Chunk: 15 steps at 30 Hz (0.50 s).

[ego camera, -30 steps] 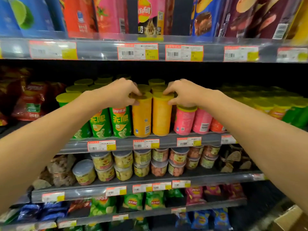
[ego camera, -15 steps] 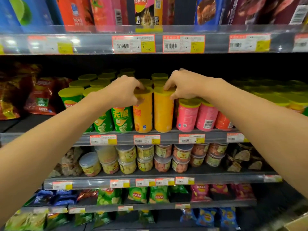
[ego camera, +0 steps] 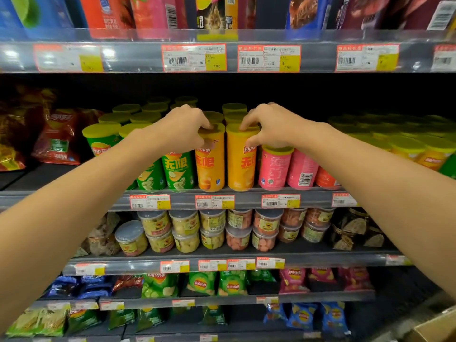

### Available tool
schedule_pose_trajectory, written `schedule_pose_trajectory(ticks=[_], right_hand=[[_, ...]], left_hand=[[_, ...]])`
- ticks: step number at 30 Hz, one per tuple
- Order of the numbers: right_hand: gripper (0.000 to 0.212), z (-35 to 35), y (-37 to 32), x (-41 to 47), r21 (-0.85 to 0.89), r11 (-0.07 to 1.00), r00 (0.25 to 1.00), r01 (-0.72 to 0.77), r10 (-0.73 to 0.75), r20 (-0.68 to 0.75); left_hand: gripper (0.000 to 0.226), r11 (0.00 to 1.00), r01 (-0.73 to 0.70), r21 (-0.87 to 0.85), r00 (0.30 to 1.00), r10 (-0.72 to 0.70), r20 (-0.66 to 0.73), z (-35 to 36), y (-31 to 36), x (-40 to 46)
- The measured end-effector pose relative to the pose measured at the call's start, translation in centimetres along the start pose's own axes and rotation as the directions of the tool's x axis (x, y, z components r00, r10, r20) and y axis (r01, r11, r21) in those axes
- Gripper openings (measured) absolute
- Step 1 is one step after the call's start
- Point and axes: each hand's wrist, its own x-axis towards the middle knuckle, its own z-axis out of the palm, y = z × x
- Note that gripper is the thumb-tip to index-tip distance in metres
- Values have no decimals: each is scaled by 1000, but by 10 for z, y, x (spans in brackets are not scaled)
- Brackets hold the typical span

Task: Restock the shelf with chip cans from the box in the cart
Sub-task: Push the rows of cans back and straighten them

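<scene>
Two yellow-orange chip cans stand side by side at the front of the middle shelf [ego camera: 246, 198]. My left hand [ego camera: 183, 130] grips the top of the left yellow can [ego camera: 211, 166], fingers curled over its lid. My right hand [ego camera: 270, 125] grips the top of the right yellow can [ego camera: 241, 164] the same way. Both cans stand upright on the shelf with their logos now facing forward. Green cans [ego camera: 177, 171] stand to the left and pink cans [ego camera: 275, 169] to the right.
More cans fill the rows behind. Chip bags [ego camera: 58, 137] lie at the shelf's left end. Stacked clear tubs [ego camera: 212, 230] fill the shelf below, bags the lower shelves. A cardboard box corner [ego camera: 434, 327] shows at bottom right. The upper shelf's edge [ego camera: 232, 58] hangs close above.
Both yellow cans have been turned in place, so their printed fronts face out instead of the plain backs. My hands stayed on the lids. The camera view tilted up a little.
</scene>
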Motion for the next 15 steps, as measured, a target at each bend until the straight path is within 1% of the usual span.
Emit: schedule_pose_trajectory(ticks=[3,9,15], right_hand=[[53,1,-3,-1,-14,1000,1000,-7,7,-20],[55,3,-8,-2,16,1000,999,-24,24,-44],[52,5,-13,-1,-11,1000,997,-17,17,-76]], left_hand=[[55,1000,-10,11,1000,10,21,-2,-4,-1],[48,1000,14,23,998,-13,-61,5,1,-5],[47,999,32,8,997,-32,-70,4,2,-5]])
